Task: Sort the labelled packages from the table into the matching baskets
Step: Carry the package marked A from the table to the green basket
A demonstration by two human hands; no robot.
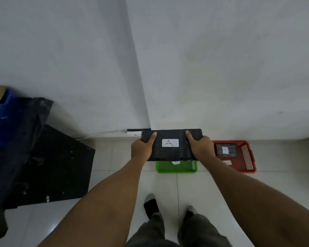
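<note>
Over the white floor tiles [125, 157], the left hand [142, 147] and right hand [201, 147] are gripping the black "A" package [169, 152] above the green basket [175, 167], likely to drop it in.

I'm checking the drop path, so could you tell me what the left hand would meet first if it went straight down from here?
Probably the green plastic basket on the tiled floor: the left hand grips the black wrapped package labelled A above it, though depth is unclear and the hand may pass just beside the rim.

White label [170, 142] on the black package [168, 150]: handwritten letter "A". Label [225, 149] on the package in the red basket [246, 168]: unreadable.
</note>
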